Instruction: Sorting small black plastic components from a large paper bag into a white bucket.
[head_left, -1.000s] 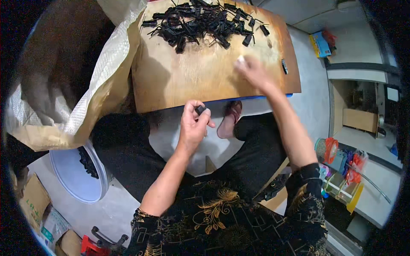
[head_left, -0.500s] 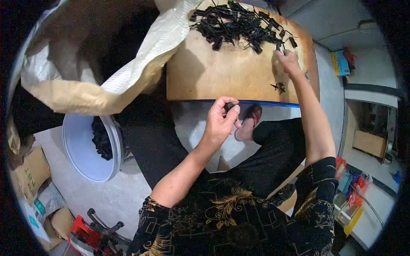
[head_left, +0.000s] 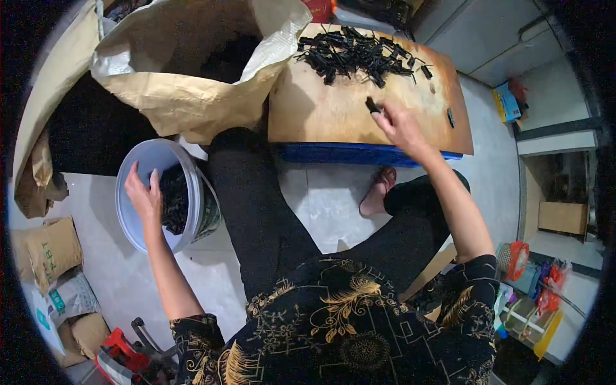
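Observation:
My left hand (head_left: 145, 192) is inside the mouth of a white bucket (head_left: 130, 226), its fingers spread and nothing visible between them. Black plastic pieces (head_left: 174, 202) fill part of the bucket beside that hand. Over the wooden board (head_left: 327, 119), my right hand (head_left: 399, 127) is closed on a small black plastic part (head_left: 372, 104), which sticks out past the thumb and fingers. A heap of similar black parts with thin stems (head_left: 359, 54) lies across the far side of the board.
A large open paper sack (head_left: 186, 102) with dark contents stands left of the board. A small slim object (head_left: 450, 117) lies at the board's right. Brown packages (head_left: 54, 250) and a red item (head_left: 119, 350) are at lower left; shelves (head_left: 561, 218) line the right.
My left hand has moved from before the board to the bucket, and the black piece it held is gone from it. My right hand has drawn back from the heap with a black part.

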Available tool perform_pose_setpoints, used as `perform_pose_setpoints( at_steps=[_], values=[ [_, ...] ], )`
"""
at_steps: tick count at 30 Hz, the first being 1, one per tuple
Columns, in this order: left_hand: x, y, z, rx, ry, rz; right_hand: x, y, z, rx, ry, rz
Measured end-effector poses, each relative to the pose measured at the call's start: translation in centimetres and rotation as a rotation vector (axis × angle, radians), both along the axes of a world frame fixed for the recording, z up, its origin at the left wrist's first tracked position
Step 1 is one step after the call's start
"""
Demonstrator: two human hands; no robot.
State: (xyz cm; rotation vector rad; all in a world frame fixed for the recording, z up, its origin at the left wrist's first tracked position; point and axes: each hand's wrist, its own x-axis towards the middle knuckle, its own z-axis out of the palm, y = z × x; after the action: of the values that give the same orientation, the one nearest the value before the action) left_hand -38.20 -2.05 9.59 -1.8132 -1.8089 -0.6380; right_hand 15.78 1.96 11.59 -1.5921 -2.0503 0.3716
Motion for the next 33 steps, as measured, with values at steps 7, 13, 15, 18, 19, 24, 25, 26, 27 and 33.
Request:
perform_pose_setpoints(
  at_steps=[7,13,15,18,19,24,25,26,27,33],
  values=[
    [19.3,-2.8,8.1,-0.860,-1.607,-0.745,-4.2,-6.6,3.7,0.273,-0.276,0.327],
    [27.4,-3.2,3.5,-1.539,-2.041,-1.051,-5.8,-9.0,5.2,0.333,-0.450,0.467],
    [27.9,-3.3,2.9,-1.577,-2.096,-1.039,-5.6,-9.6,5.0,0.336,-0.406,0.438],
    [28.8,-3.7,2.2,-1.594,-2.186,-0.999,-4.8,-10.6,4.4,0.307,-0.334,0.387],
    [29.0,-3.8,2.1,-1.510,-2.164,-0.995,-4.9,-10.9,4.3,0.221,-0.247,0.324],
    [29.6,-4.8,2.8,-1.236,-1.906,-0.931,-5.8,-11.7,3.6,-0.122,0.123,0.171],
    [29.6,-5.0,2.8,-1.164,-1.824,-0.936,-6.1,-11.8,3.8,-0.185,0.194,0.187],
    [29.5,-5.2,2.7,-1.091,-1.742,-0.939,-6.4,-11.8,3.0,-0.243,0.290,0.192],
    [29.4,-5.3,2.3,-1.012,-1.761,-0.943,-7.0,-11.6,3.5,-0.232,0.297,0.217],
    [26.3,-4.6,5.2,-0.721,-1.716,-0.786,-9.7,-8.9,3.8,-0.273,0.432,0.278]
  ],
)
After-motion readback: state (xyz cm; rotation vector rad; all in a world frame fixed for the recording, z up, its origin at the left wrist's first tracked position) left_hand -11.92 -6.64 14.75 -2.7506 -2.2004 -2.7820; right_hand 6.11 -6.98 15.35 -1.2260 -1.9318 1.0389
